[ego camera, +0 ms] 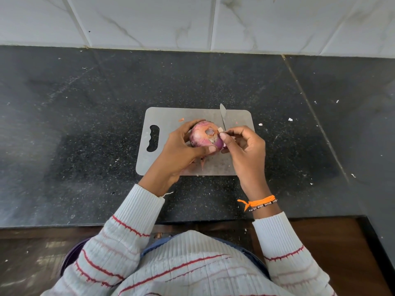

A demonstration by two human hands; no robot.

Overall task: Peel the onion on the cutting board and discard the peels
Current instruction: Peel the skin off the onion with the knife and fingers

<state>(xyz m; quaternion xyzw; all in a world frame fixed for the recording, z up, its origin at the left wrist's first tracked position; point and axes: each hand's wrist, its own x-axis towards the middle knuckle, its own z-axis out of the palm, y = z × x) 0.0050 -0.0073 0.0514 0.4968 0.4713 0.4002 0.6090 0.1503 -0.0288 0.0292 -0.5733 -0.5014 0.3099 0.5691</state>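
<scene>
Onion (pixel 205 133) is sitting cupped in the left hand (pixel 181 152), just above the cutting board (pixel 171 116). Right hand (pixel 243 148) is pinching its skin, with a knife (pixel 223 115) lying just beyond the fingers.

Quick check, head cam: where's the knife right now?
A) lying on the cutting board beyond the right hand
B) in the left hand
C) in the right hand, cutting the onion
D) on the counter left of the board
A: the knife lies on the cutting board, its blade showing just beyond the right hand, which pinches at the onion while the left hand grips it.
</scene>
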